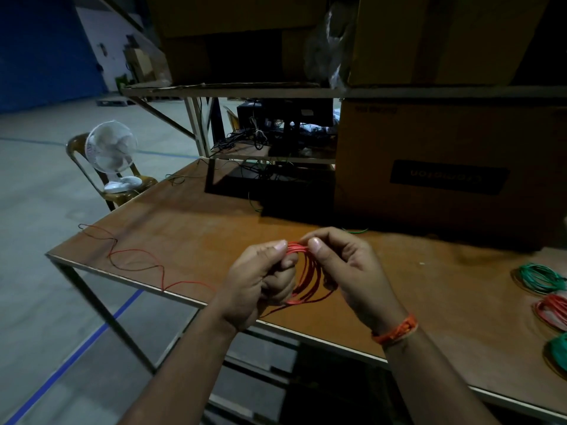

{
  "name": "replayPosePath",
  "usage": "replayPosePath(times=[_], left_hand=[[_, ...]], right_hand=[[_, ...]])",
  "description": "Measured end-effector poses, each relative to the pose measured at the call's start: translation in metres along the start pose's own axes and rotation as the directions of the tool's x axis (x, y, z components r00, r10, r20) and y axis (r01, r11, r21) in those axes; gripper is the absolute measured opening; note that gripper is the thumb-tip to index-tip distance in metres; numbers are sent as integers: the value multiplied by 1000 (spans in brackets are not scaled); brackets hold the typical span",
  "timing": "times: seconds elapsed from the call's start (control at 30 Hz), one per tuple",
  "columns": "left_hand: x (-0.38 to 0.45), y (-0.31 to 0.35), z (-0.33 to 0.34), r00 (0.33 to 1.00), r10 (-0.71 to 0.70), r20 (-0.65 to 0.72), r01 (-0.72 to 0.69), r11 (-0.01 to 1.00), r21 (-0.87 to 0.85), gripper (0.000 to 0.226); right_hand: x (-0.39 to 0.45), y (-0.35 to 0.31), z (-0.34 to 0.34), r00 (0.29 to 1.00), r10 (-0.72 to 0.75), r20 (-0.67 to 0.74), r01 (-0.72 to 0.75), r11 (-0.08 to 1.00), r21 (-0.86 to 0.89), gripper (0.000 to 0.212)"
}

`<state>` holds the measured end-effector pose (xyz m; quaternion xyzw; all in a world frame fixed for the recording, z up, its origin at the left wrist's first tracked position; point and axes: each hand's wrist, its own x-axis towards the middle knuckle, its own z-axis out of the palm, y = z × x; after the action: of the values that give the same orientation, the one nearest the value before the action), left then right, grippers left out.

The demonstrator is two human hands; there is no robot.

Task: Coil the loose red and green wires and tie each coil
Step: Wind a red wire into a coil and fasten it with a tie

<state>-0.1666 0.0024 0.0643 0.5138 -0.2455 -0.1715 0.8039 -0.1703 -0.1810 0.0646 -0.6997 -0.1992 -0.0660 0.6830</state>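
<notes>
A red wire coil [306, 273] is held upright above the near edge of the counter [190, 237], between the two hands. The top of the coil is pinched by the left hand [260, 283], thumb pressed against curled fingers, so that grip is clamped on the wire. The same top section is pinched just beside it by the right hand [346, 268], thumb and forefinger closed on the strands. An orange thread band [395, 329] is worn on the right wrist. A loose red wire tail [138, 256] is seen trailing left from the coil across the counter in wavy loops to the far-left corner. At the right edge of the counter, a green coil [541, 277], a red coil [552, 309] and another green coil [558, 351] are laid near one another. A cardboard box [445, 167] is set at the back of the counter, and a white fan [112, 154] is placed on a chair [138, 187] beyond the left side.
</notes>
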Motion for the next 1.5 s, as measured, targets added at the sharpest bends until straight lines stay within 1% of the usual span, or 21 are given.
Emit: replayPosePath(times=[0.1,0.2,0.33,0.4,0.47,0.53,0.63,0.77,0.83,0.9,0.97,1.03,1.1,1.17,1.23,1.33,1.4,1.5], left_hand=[[-1,0,1,999,-40,-35,34,984,-176,34],[-2,3,3,997,-62,-39,53,980,-194,33],[-1,4,4,997,-70,-35,60,971,-231,36],[0,3,7,995,-71,-67,53,970,-239,38],[1,2,13,991,-69,-113,45,979,-200,40],[1,2,17,987,-90,-131,66,983,-171,40],[2,3,13,985,-148,-83,130,973,-191,39],[0,5,10,982,-186,-20,176,955,-237,44],[-1,5,9,981,-196,-5,187,943,-274,49],[-3,6,8,979,-202,10,196,935,-296,48],[-5,5,9,981,-193,13,188,932,-310,40],[-6,4,9,986,-165,-11,150,924,-351,34],[-9,7,6,991,-114,-71,76,913,-400,34],[-13,15,0,981,-73,-180,-11,903,-429,35],[-20,25,-9,954,-48,-297,-79,913,-401,37],[-38,34,-28,920,-13,-391,-119,943,-310,38],[-51,37,-44,900,21,-436,-110,978,-179,36],[-74,44,-67,868,56,-494,-67,998,-4,35]], right_hand=[[-1,4,2,999,32,7,-32,999,20,28],[0,8,2,997,74,12,-74,997,-15,31],[0,7,7,999,-46,-12,43,982,-186,51],[1,6,12,990,-108,-87,77,951,-301,52],[1,7,19,970,-165,-176,83,913,-399,49],[0,10,22,950,-218,-223,89,875,-475,49],[0,14,22,943,-253,-214,99,832,-545,48],[0,16,21,943,-267,-198,112,816,-568,47],[0,16,22,941,-281,-189,134,822,-553,47],[-2,15,22,946,-272,-175,156,859,-488,49],[-2,12,21,969,-182,-167,120,938,-327,57],[-2,10,20,988,-41,-146,24,993,-113,60],[-2,13,20,994,52,-96,-45,996,72,55],[-4,24,24,996,93,-16,-89,982,167,51],[-6,36,35,989,128,73,-140,971,194,41],[-7,52,61,964,161,211,-196,967,159,23],[-5,62,81,949,195,247,-228,967,116,20],[3,70,108,941,230,249,-257,963,84,19]])
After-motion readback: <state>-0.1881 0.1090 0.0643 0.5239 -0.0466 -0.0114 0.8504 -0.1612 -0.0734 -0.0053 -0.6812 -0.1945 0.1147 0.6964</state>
